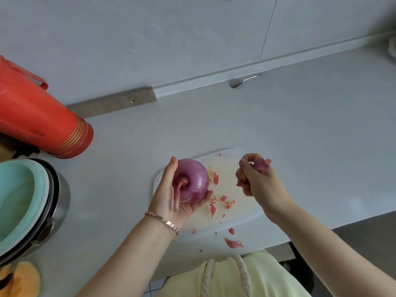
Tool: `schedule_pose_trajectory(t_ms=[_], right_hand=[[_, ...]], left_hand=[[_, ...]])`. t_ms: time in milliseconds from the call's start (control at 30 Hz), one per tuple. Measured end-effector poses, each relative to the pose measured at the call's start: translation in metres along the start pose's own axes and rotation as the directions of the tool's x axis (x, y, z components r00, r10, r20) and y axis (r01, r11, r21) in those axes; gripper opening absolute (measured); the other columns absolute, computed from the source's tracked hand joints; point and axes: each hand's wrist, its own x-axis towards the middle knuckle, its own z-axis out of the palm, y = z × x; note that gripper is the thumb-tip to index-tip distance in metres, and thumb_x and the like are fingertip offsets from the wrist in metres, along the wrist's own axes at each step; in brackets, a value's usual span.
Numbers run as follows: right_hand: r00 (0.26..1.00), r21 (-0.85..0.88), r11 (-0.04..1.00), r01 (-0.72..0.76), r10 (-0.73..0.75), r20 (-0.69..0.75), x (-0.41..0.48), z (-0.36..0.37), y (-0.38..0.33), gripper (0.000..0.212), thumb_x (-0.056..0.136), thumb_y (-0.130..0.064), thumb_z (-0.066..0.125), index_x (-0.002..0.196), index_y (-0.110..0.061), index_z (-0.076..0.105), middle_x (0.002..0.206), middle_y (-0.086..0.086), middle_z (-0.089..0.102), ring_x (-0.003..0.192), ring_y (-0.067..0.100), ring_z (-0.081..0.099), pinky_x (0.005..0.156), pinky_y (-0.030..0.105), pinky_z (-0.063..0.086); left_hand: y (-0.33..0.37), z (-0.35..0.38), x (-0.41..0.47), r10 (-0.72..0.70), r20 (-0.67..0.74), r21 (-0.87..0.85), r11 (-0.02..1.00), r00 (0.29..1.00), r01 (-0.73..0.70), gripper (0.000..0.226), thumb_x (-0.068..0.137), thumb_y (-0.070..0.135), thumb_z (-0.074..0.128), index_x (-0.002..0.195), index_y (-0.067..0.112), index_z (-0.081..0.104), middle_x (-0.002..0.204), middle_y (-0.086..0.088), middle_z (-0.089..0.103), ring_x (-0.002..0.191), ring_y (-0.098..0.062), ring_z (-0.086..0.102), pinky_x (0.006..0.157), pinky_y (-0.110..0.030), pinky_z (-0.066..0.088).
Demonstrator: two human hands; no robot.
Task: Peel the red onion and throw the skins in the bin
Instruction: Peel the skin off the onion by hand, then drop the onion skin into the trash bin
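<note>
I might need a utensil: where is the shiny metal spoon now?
In the head view, the shiny metal spoon lies on the pale countertop against the back wall, beyond and right of the white chopping board.

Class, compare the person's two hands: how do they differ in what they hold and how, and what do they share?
The left hand cups the whole red onion in its palm; the right hand pinches a loose piece of skin. The left wrist wears a bracelet; the right wrist is bare. Both are over the white cutting board.
</note>
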Motion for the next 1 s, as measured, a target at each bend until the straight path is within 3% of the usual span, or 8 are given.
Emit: schedule_pose_trajectory(t_ms=[100, 267, 367, 467, 600, 800, 933, 1000], right_hand=[[0.999, -0.113, 0.993, 0.031, -0.035, -0.038, 0.003, -0.017, 0.014, 0.026, 0.094, -0.007, 0.033, 0.080, -0.022, 0.048, 0.064, 0.000, 0.042, 0.063, 0.017, 0.045, 0.043, 0.007, 0.034], [0.988, -0.225, 0.973, -0.049, 0.014, -0.156, -0.003, -0.074, 0.042, 0.029, 0.087, -0.004, 0.038, 0.067, -0.018, 0.053, 0.061, -0.007, 0.046, 0.063, 0.014, 0.052, 0.051, 0.016, 0.034], [0.955, -0.225, 0.966, -0.130, 0.061, -0.289, -0.017, -0.116, 0.073, 0.029, 0.087, -0.006, 0.037, 0.068, -0.018, 0.055, 0.060, -0.006, 0.049, 0.061, 0.013, 0.056, 0.055, 0.023, 0.036], [0.860, -0.156, 0.961, -0.226, 0.121, -0.496, -0.037, -0.154, 0.116, 0.024, 0.089, -0.009, 0.039, 0.077, -0.018, 0.058, 0.067, -0.003, 0.057, 0.065, 0.014, 0.058, 0.057, 0.023, 0.041], [0.649, 0.039, 0.900, -0.435, 0.343, -0.679, -0.053, -0.191, 0.201, 0.021, 0.089, -0.016, 0.041, 0.098, -0.015, 0.060, 0.079, 0.003, 0.062, 0.073, 0.019, 0.056, 0.064, 0.029, 0.042], [0.507, 0.112, 0.665, -0.739, 0.658, -0.557, -0.049, -0.206, 0.313, 0.036, 0.092, -0.013, 0.040, 0.126, -0.007, 0.051, 0.126, 0.015, 0.056, 0.098, 0.028, 0.056, 0.073, 0.026, 0.040], [0.328, 0.340, 0.500, -0.797, 0.830, -0.452, -0.043, -0.208, 0.361, 0.035, 0.093, -0.018, 0.045, 0.124, -0.002, 0.050, 0.066, 0.009, 0.051, 0.056, 0.022, 0.047, 0.053, 0.032, 0.040], [0.265, 0.482, 0.449, -0.752, 0.876, -0.404, -0.041, -0.208, 0.367, 0.031, 0.090, -0.016, 0.053, 0.112, 0.004, 0.055, 0.062, 0.010, 0.048, 0.055, 0.024, 0.047, 0.051, 0.032, 0.041]], left_hand=[[-0.012, 0.012, 0.009, 0.040, 0.049, 0.339, 0.939, 0.998, -0.055, 0.045, 0.088, 0.045, 0.053, 0.063, 0.010, 0.067, 0.070, -0.014, 0.054, 0.070, -0.026, 0.056, 0.061, -0.036, 0.056], [-0.050, 0.054, 0.031, -0.076, -0.016, 0.615, 0.785, 0.997, 0.070, 0.054, 0.072, 0.051, 0.069, 0.099, 0.004, 0.064, 0.087, -0.013, 0.062, 0.065, -0.025, 0.063, 0.055, -0.037, 0.055], [-0.083, 0.085, 0.036, -0.121, -0.002, 0.741, 0.667, 0.993, 0.083, 0.043, 0.074, 0.050, 0.068, 0.083, 0.007, 0.070, 0.077, -0.007, 0.063, 0.069, -0.025, 0.063, 0.064, -0.048, 0.059], [-0.117, 0.112, 0.037, -0.213, 0.064, 0.799, 0.596, 0.975, 0.078, 0.036, 0.083, 0.043, 0.061, 0.064, 0.012, 0.067, 0.061, -0.008, 0.061, 0.054, -0.019, 0.056, 0.057, -0.037, 0.057], [-0.157, 0.132, 0.043, -0.274, 0.096, 0.855, 0.515, 0.957, 0.062, 0.035, 0.085, 0.042, 0.057, 0.066, 0.014, 0.065, 0.048, -0.001, 0.055, 0.038, -0.012, 0.050, 0.055, -0.032, 0.055], [-0.191, 0.128, 0.056, -0.253, 0.056, 0.884, 0.463, 0.966, 0.070, 0.037, 0.083, 0.043, 0.061, 0.080, 0.007, 0.067, 0.055, -0.005, 0.057, 0.039, -0.015, 0.053, 0.050, -0.032, 0.052], [-0.204, 0.124, 0.057, -0.207, 0.051, 0.907, 0.419, 0.977, 0.041, 0.043, 0.083, 0.042, 0.063, 0.086, -0.001, 0.069, 0.064, -0.011, 0.062, 0.050, -0.019, 0.058, 0.063, -0.042, 0.059], [-0.209, 0.123, 0.056, -0.188, 0.064, 0.910, 0.415, 0.980, 0.020, 0.043, 0.084, 0.040, 0.063, 0.088, -0.002, 0.069, 0.067, -0.015, 0.064, 0.052, -0.020, 0.059, 0.062, -0.041, 0.058]])
